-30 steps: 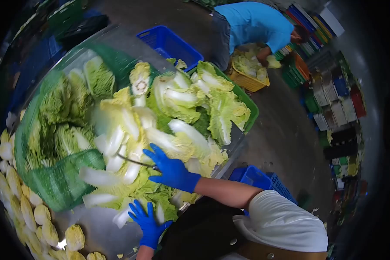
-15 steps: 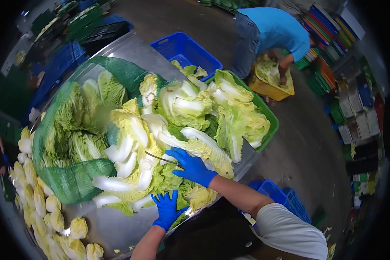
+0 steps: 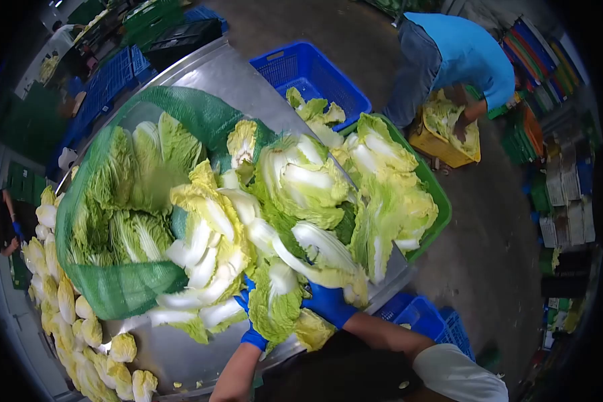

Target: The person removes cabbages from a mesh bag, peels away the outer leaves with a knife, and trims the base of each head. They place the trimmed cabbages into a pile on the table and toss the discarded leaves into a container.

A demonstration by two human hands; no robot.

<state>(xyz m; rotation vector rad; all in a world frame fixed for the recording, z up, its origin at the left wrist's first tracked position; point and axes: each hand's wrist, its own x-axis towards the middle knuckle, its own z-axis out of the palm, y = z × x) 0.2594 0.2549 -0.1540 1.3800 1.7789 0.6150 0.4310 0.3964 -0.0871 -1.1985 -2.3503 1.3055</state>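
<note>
Between my two blue-gloved hands, near the table's front edge, is a green cabbage leaf bunch (image 3: pixel 278 301). My left hand (image 3: pixel 250 308) is closed against its left side, with the fingers partly behind the leaves. My right hand (image 3: pixel 329 303) presses on its right side, and leaves cover its fingertips. Loose white and yellow cabbage leaves (image 3: pixel 204 268) lie beside and beyond my hands. Further back sits a large leafy cabbage (image 3: pixel 298 177). On the left, a green mesh bag (image 3: pixel 124 285) holds whole cabbages (image 3: pixel 137 234). The knife is not visible.
A green crate (image 3: pixel 439 201) full of leaves stands right of the metal table (image 3: pixel 221 80), with a blue crate (image 3: pixel 308 74) behind. A co-worker in blue (image 3: pixel 459 50) bends over a yellow crate (image 3: pixel 449 151). Yellow trimmed cabbages (image 3: pixel 67 321) are heaped left.
Both hands have come together around a leafy bunch lifted between them. The knife at my right hand has gone out of sight. The view has shifted slightly.
</note>
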